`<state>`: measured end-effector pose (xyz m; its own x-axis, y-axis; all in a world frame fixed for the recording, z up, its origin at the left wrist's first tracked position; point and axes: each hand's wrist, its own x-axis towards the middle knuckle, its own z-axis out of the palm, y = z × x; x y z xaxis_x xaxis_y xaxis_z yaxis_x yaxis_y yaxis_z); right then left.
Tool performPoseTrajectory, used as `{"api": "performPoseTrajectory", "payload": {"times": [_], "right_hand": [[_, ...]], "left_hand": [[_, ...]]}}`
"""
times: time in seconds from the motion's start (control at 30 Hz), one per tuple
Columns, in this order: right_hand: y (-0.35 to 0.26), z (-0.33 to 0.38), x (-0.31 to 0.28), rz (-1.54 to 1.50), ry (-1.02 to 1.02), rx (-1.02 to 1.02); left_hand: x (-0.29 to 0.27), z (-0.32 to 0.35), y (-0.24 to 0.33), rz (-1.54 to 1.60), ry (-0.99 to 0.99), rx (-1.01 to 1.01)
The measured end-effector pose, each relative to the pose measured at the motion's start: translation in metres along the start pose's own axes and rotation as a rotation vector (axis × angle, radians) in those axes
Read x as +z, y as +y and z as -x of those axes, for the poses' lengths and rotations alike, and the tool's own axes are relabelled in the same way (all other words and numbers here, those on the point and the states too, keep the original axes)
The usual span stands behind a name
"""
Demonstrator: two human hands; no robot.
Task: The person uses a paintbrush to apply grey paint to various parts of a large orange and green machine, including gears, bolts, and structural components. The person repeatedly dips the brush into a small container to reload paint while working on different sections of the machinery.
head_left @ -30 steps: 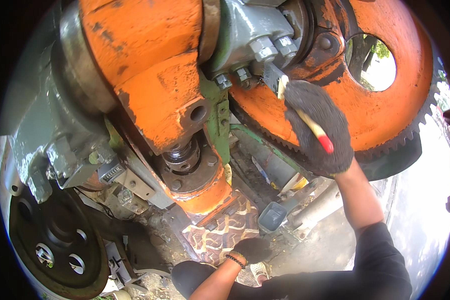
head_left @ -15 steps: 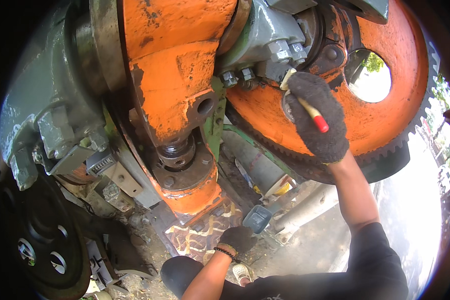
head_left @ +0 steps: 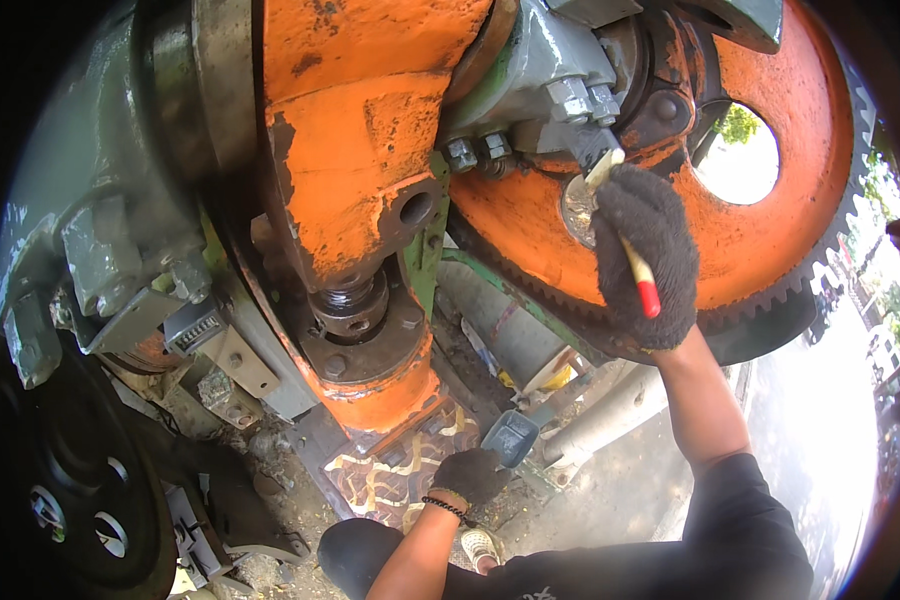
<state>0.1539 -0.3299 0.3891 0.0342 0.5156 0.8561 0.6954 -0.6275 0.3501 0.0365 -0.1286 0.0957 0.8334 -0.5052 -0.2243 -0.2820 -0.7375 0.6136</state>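
Note:
My right hand (head_left: 648, 250), in a dark fuzzy glove, is closed round a paintbrush (head_left: 641, 272) with a wooden, red-ended handle. The brush's pale head (head_left: 605, 168) sticks out above the glove, at the lower end of a grey-painted block (head_left: 592, 143) under a bolted grey housing (head_left: 530, 75). Behind the hand stands a large orange gear wheel (head_left: 530, 250). Low in the middle, my gloved left hand (head_left: 470, 477) holds a small tub (head_left: 511, 462) with grey inside; its fingers are partly hidden.
An orange cast arm (head_left: 355, 140) with chipped paint stands over a dark screw and an orange base (head_left: 390, 395). Grey bolted machinery (head_left: 100, 220) and a black wheel (head_left: 80, 470) fill the left. Patterned cloth (head_left: 390, 480) lies below the base, near a pale pipe (head_left: 610, 415).
My right hand and the brush have moved slightly right and down, showing more of the grey block. The left hand with the tub has barely moved. The view has shifted slightly.

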Motion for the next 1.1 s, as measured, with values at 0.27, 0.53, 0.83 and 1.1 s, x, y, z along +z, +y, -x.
{"api": "performPoseTrajectory", "payload": {"times": [0.27, 0.53, 0.83, 1.1], "right_hand": [[-0.009, -0.001, -0.004, -0.022, -0.044, 0.182], [-0.017, 0.002, -0.036, 0.007, 0.064, 0.12], [-0.014, -0.002, 0.007, -0.088, -0.013, 0.155], [-0.004, -0.004, -0.032, 0.0, 0.097, 0.163]], "left_hand": [[0.005, 0.001, -0.015, 0.016, 0.016, 0.035], [0.014, 0.004, -0.043, -0.062, 0.008, 0.005], [0.041, -0.021, -0.07, -0.105, 0.088, 0.177], [0.028, -0.019, -0.062, -0.183, 0.024, 0.137]]}}
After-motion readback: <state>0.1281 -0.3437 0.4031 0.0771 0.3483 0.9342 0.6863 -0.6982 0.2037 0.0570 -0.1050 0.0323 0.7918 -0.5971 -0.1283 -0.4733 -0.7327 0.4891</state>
